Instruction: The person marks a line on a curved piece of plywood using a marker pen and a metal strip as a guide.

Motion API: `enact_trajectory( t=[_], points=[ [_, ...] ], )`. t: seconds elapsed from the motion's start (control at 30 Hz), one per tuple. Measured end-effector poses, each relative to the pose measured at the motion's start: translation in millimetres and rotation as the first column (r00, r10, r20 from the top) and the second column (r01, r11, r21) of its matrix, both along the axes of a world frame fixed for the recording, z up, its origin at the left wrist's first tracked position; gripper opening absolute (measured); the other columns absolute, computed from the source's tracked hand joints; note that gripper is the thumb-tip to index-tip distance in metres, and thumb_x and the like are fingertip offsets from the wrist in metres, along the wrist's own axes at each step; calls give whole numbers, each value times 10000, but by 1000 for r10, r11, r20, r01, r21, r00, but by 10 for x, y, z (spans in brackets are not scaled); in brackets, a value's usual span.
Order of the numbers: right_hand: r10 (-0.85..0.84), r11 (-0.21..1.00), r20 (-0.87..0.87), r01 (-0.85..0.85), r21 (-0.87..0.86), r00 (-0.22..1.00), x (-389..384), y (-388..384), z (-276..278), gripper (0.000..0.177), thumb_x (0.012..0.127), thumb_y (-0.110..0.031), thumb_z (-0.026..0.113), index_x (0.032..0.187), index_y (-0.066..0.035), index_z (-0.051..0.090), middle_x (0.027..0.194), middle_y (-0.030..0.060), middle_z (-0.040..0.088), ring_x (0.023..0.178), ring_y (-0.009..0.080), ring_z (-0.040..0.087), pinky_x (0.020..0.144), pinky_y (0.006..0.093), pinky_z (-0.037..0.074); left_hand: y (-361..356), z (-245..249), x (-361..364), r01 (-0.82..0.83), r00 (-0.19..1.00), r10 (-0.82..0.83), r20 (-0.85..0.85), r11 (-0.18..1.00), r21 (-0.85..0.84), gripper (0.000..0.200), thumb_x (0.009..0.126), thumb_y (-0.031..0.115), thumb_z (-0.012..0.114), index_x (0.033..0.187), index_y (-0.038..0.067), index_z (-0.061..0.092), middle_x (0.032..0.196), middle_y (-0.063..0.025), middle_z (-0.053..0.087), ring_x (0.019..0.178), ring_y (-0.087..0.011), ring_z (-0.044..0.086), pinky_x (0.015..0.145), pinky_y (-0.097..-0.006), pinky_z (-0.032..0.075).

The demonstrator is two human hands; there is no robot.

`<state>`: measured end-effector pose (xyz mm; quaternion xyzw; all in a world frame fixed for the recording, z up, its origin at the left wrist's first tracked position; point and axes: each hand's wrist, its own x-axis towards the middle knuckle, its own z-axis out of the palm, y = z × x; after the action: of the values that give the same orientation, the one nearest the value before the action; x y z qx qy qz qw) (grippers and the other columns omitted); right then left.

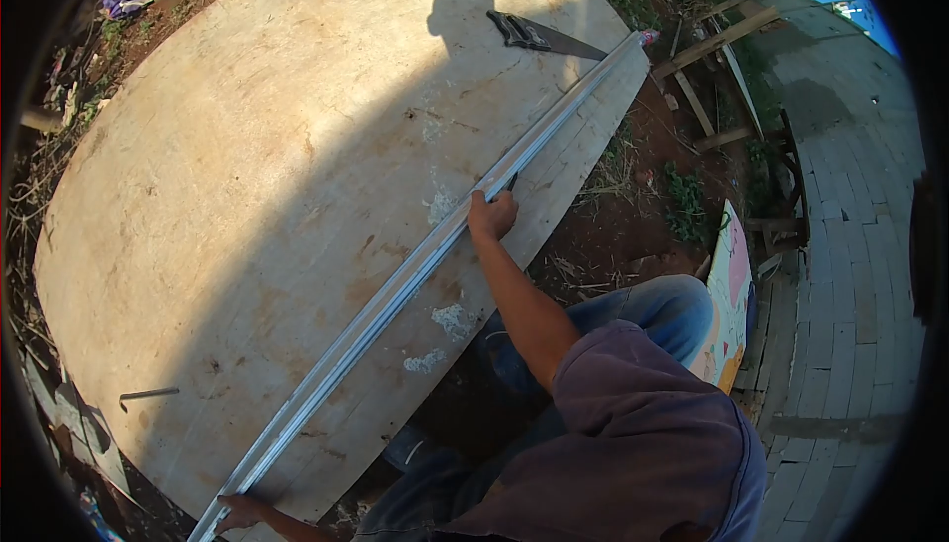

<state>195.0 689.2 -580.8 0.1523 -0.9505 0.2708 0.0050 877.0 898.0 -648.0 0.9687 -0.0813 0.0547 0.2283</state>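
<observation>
A long white grooved strip lies slantwise across a large pale board, running from the lower left to the upper right. My right hand is closed at the strip's middle, with a small dark pointed tool sticking out of it; its exact kind is hidden. Near the strip's lower end, my left hand grips it by the edge, partly cut off by the frame. A handsaw with a black handle rests on the board, its blade tip close to the strip's far end.
The board has a curved look in this wide view. A bent metal rod lies at its left. Wooden pieces stand on the soil beyond the right edge, near a block wall. A painted panel leans beside my knee.
</observation>
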Motion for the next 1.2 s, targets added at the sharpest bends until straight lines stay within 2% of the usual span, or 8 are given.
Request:
enact_trajectory(
  t=[0.33, 0.4, 0.5, 0.6, 0.83, 0.93, 1.13, 1.2],
  points=[
    [1, 1000, -16, 0, 16, 1000, -11, 26, -21, 350, 745, -280, 700, 899, -9, 542, 1038, 181, 518, 955, 384, 554, 828, 473, 465, -6, -3, -16, 8, 1000, -8, 18, 1000, 1, 1009, 804, 393, 686, 1451, -47, 50, 1039, -332, 599, 927, -469, 618, 800, -489, 487],
    [4, 1000, -36, -3, 23, 999, -37, 10, -48, 352, 744, -283, 697, 902, -9, 544, 1042, 182, 518, 957, 383, 555, 830, 472, 466, -13, -34, -11, 16, 996, -15, 91, 1000, -15, 1014, 798, 390, 691, 1452, -46, 50, 1040, -339, 599, 922, -475, 618, 799, -494, 487],
    [-11, 999, -47, 9, -31, 999, -12, 11, -31, 359, 708, -282, 702, 850, 14, 557, 970, 201, 547, 915, 391, 558, 835, 471, 455, 2, 19, 9, 6, 999, -6, -31, 1000, 7, 1014, 797, 392, 686, 1457, -45, 51, 1045, -347, 599, 931, -481, 617, 806, -496, 490],
    [-6, 999, -36, 4, -46, 999, -21, 13, -25, 357, 714, -284, 703, 848, 12, 557, 976, 198, 547, 923, 388, 556, 839, 469, 454, -29, 35, -55, -9, 1000, 9, 25, 1000, 2, 1005, 800, 385, 679, 1460, -44, 53, 1050, -351, 599, 946, -487, 614, 816, -500, 493],
    [18, 1000, 9, -18, 18, 1000, -17, 34, 1, 359, 746, -283, 687, 922, 0, 554, 1042, 189, 522, 974, 388, 544, 853, 469, 458, -17, 11, -13, -26, 1000, 26, -11, 1000, -2, 1005, 800, 387, 672, 1467, -37, 51, 1060, -350, 598, 958, -487, 612, 836, -503, 490],
    [17, 1000, -26, -17, -7, 1000, -30, 24, -31, 358, 732, -286, 695, 883, 6, 554, 1009, 192, 532, 951, 387, 548, 850, 469, 453, 10, -62, 27, -34, 999, 34, 20, 999, -30, 879, 810, 376, 668, 1423, 7, 159, 1004, -313, 614, 861, -442, 628, 752, -495, 476],
    [24, 999, -57, -26, -38, 998, -58, 32, -75, 365, 714, -288, 709, 843, 17, 553, 969, 199, 541, 916, 388, 552, 837, 468, 448, 16, -56, 5, 10, 998, -6, 69, 998, -58, 917, 809, 366, 670, 1436, -20, 123, 1037, -317, 602, 877, -442, 626, 770, -488, 476],
    [31, 998, -65, -34, -45, 997, -67, 53, -94, 366, 713, -287, 710, 841, 18, 552, 967, 199, 542, 915, 389, 552, 836, 467, 448, -33, 80, -63, 5, 998, -7, -57, 999, -44, 1026, 817, 396, 682, 1466, -37, 16, 1051, -319, 603, 917, -462, 626, 796, -478, 492]
  ],
)
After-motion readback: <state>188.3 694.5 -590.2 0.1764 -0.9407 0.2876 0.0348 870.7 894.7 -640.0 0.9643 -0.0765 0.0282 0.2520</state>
